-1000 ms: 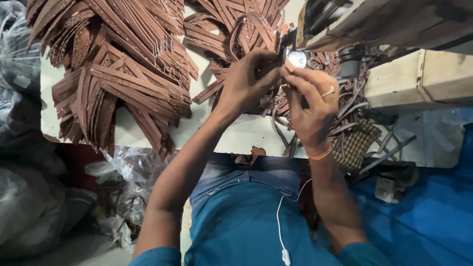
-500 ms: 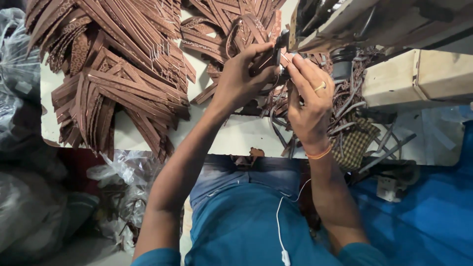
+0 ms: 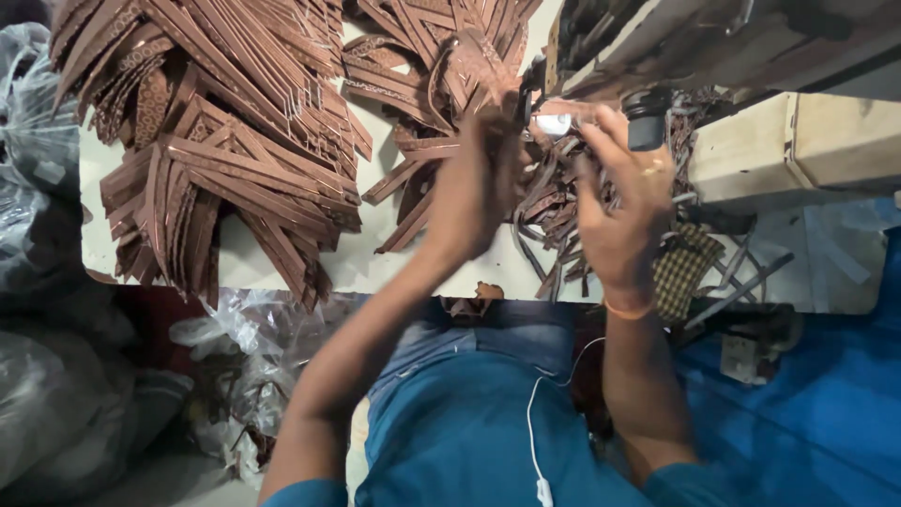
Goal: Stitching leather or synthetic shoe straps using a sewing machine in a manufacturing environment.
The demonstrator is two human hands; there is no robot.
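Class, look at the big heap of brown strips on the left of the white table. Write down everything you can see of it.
The heap of flat brown leather-like strips lies on the white table, filling its left half. The strips are long and narrow, many bundled in fanned stacks crossing at angles; some show a patterned or perforated face and paler edges. A few ends overhang the near table edge. Neither hand touches this heap; it lies to the left of both hands.

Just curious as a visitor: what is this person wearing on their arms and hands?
Both forearms are bare. The right hand has a gold-coloured ring on one finger and an orange band at the wrist. The left hand shows nothing worn, though it is blurred.
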